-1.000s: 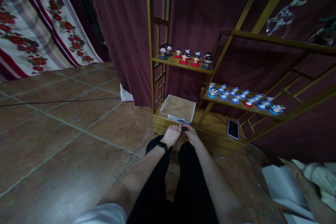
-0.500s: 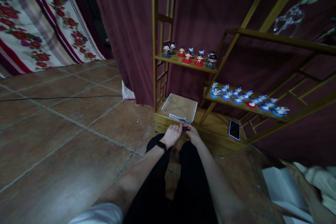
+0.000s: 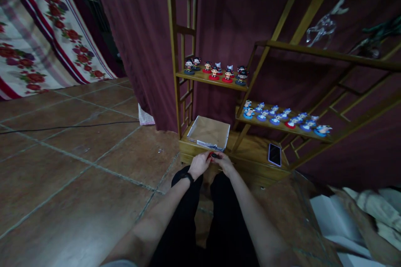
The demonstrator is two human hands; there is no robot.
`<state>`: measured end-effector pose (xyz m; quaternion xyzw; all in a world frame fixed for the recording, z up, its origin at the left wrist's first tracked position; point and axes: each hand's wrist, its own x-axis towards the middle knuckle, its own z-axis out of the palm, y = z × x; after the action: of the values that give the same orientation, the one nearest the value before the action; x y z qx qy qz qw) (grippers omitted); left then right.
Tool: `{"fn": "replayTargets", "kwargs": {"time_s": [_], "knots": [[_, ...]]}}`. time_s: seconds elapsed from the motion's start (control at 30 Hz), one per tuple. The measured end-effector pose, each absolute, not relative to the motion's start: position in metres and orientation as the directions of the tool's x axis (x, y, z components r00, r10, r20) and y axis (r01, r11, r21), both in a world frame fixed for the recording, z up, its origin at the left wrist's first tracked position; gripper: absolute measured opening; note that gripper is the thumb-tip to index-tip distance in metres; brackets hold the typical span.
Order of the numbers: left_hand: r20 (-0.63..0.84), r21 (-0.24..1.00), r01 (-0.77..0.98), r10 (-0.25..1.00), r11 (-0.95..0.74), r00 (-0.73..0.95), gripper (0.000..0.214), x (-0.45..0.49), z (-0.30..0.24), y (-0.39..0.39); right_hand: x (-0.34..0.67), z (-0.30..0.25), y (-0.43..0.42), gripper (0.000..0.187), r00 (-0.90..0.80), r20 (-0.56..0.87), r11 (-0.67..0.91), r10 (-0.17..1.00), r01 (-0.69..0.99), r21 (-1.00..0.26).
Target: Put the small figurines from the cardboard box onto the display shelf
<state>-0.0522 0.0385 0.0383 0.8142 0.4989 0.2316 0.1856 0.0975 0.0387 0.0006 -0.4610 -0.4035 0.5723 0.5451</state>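
Note:
Held in front of the low cabinet is a small figurine [image 3: 214, 155], black on top with a red part, mostly covered by fingers. My left hand [image 3: 199, 164], with a dark band on its wrist, closes on the red part. From the other side my right hand [image 3: 224, 162] pinches the dark part. Just beyond both hands, a shallow cardboard box [image 3: 209, 129] with white edges rests on the cabinet top. Its brown inside faces up.
An upper shelf [image 3: 203, 78] bears several red- and dark-based figurines; a lower shelf [image 3: 283, 127] bears several blue and white ones. A phone [image 3: 275, 154] lies on the cabinet [image 3: 250, 171]. A glass deer ornament [image 3: 326, 25] stands upper right. White boxes [image 3: 336, 217] are at lower right.
My view has shifted slightly, so the shelves sit further left. Both hands stay together at the figurine, and more of its red part shows beside my left fingers.

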Motion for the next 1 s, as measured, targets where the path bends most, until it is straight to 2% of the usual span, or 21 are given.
{"fn": "replayTargets", "kwargs": {"time_s": [0.1, 0.2, 0.57, 1.0], "knots": [[0.055, 0.827, 0.517, 0.946, -0.222, 0.319, 0.020, -0.051, 0.029, 0.050, 0.096, 0.001, 0.039, 0.030, 0.003, -0.117, -0.111, 0.993, -0.280, -0.953], [-0.057, 0.964, 0.265, 0.948, -0.030, 0.314, 0.018, -0.047, 0.019, 0.061, 0.095, 0.000, 0.041, 0.030, 0.002, -0.136, -0.129, 0.991, -0.308, -0.943], [-0.129, 0.992, 0.049, 0.928, 0.120, 0.349, 0.028, -0.036, 0.011, 0.072, 0.095, -0.004, 0.045, 0.030, 0.055, -0.147, -0.118, 0.988, -0.354, -0.928], [-0.185, 0.976, -0.043, 0.923, 0.212, 0.337, 0.028, -0.037, 0.008, 0.074, 0.094, -0.005, 0.045, 0.033, 0.061, -0.163, -0.132, 0.985, -0.347, -0.928]]}}
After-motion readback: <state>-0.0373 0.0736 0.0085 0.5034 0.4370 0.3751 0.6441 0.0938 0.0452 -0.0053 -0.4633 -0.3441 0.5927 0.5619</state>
